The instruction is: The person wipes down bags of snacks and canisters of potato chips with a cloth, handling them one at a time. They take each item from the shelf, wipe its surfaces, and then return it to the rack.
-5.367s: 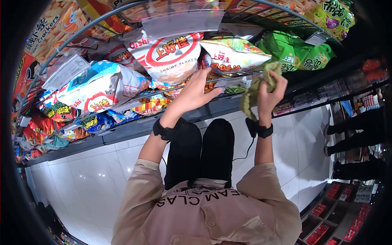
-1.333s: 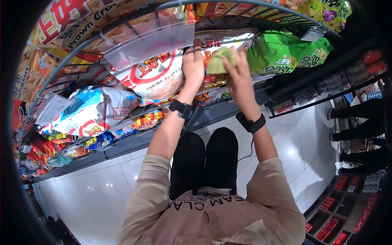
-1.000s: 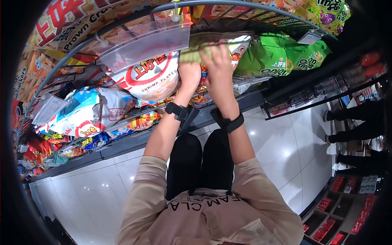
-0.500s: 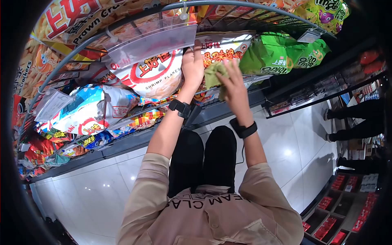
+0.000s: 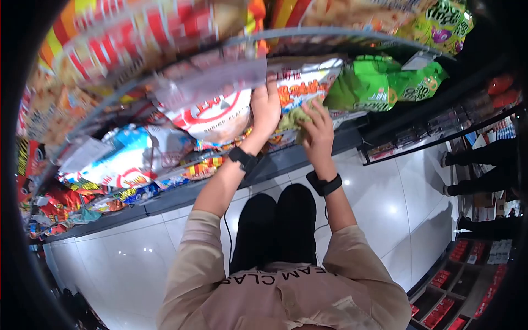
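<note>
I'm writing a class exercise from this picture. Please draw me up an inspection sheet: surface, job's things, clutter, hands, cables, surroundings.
Surface: dark shelf edge along the front; the area behind it is mostly covered.
Job's things: crumpled green cloth in front of a white bag with orange lettering.
Clutter: shrimp flakes bag, blue-and-white bag and green bags to either side.
Hands: left hand between the shrimp flakes bag and the white bag; right hand holds the green cloth.
Cables: thin dark cord on each side of the black trousers; ends cannot be made out.
Surroundings: pale tiled floor; another person's legs and red packs at right.
</note>
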Tool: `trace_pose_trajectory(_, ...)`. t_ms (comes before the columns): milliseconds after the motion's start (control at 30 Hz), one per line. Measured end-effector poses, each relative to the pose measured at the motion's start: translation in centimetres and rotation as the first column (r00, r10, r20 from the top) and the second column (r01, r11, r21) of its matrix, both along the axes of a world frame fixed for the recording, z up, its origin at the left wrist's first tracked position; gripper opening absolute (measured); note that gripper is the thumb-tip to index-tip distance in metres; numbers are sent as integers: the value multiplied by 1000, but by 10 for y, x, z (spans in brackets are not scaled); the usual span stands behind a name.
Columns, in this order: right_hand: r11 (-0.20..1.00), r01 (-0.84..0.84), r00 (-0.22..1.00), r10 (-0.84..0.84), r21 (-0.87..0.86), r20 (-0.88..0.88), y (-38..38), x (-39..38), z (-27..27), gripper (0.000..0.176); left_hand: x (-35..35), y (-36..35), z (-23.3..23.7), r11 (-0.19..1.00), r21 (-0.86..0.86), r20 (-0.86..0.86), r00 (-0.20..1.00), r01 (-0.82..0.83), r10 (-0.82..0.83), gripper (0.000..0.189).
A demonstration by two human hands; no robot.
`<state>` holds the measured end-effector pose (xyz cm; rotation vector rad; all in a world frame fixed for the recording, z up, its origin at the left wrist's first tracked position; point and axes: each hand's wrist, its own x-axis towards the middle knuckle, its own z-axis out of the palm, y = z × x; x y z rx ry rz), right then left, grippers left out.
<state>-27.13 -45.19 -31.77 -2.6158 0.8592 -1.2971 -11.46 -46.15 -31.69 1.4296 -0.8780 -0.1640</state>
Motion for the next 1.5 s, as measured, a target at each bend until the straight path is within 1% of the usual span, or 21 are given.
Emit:
trace_pose_trajectory(67, 1000, -14, 1000, 14, -2, 20, 0, 1, -4, 29, 1, 9, 8, 995, 43, 7, 995, 95, -95, 36)
trace_pose_trajectory(133, 990, -41, 999, 38, 138, 21, -3, -1, 2, 26, -4, 22, 29, 972, 210, -27, 994, 109, -105, 38)
trace_pose_trajectory(200, 963, -107, 993, 90, 249, 80, -9, -2, 15, 23, -4, 30, 23, 941, 325, 83, 989, 92, -125, 40)
trace_pose_trajectory(267, 924, -94, 994, 68, 370, 84, -13, 0, 24, 23, 0, 41, 32, 897, 402, 62, 971, 186, -230, 42)
trace_pose_trajectory(333, 921, -120, 988, 74, 371, 137, -20, 8, 16, 18, -5, 48, 33, 884, 440, 121, 966, 155, -229, 41)
trace_pose_trajectory(367, 941, -33, 998, 16, 337, 53, -18, 11, 15, 17, -12, 61, 69, 770, 569, -99, 954, 289, -285, 36)
trace_pose_trajectory(433, 965, 110, 991, -88, 237, -103, -11, 16, 21, 11, -28, 89, 88, 792, 489, -69, 921, 366, -383, 35)
trace_pose_trajectory(467, 969, 107, 992, -90, 222, -87, -9, 16, 39, 11, -31, 103, 98, 806, 405, -16, 884, 432, -467, 35)
trace_pose_trajectory(533, 977, -62, 984, 94, 205, -151, -10, 23, 76, 14, -40, 138, 122, 819, 412, 159, 854, 399, -496, 33)
trace_pose_trajectory(667, 959, -110, 962, 169, 262, -216, -3, 16, 153, 16, -51, 212, 175, 799, 474, 96, 880, 370, -464, 21)
trace_pose_trajectory(733, 959, 71, 993, -43, 274, -106, 6, 9, 168, 14, -39, 233, 199, 797, 490, 113, 881, 353, -460, 18)
trace_pose_trajectory(800, 840, 95, 995, -72, 534, -63, 28, -8, 178, 17, -24, 259, 227, 829, 485, 237, 871, 278, -430, 22)
trace_pose_trajectory(867, 729, 99, 993, -111, 678, -26, 63, -29, 176, 18, -5, 270, 282, 799, 539, 239, 860, 268, -450, 21)
trace_pose_trajectory(1000, 501, 91, 947, -311, 861, 81, 148, -64, 200, 21, 28, 292, 358, 841, 501, 130, 943, 203, -305, 13)
trace_pose_trajectory(1067, 410, 179, 881, -471, 894, 39, 177, -82, 193, 19, 47, 301, 387, 854, 488, 121, 956, 178, -268, 11)
trace_pose_trajectory(1133, 156, 3, 740, -664, 988, 102, 201, -89, 204, 17, 58, 313, 419, 866, 485, 175, 957, 120, -231, 8)
trace_pose_trajectory(1167, 149, 4, 742, -664, 989, 97, 204, -90, 206, 17, 67, 320, 414, 874, 474, 195, 955, 109, -225, 11)
trace_pose_trajectory(1233, 89, -217, 675, -705, 972, 215, 205, -90, 230, 15, 71, 334, 431, 904, 417, 181, 967, 91, -180, 11)
trace_pose_trajectory(1333, 107, -450, 739, -513, 886, 437, 173, -73, 257, 28, 72, 349, 443, 921, 380, 135, 979, 90, -152, 10)
trace_pose_trajectory(1433, 251, -463, 729, -438, 850, 527, 149, -34, 318, 24, 62, 354, 440, 947, 303, 22, 993, 105, -117, 14)
trace_pose_trajectory(1500, 204, -510, 699, -468, 836, 541, 143, -15, 355, 28, 47, 349, 447, 942, 308, 17, 989, 134, -147, 13)
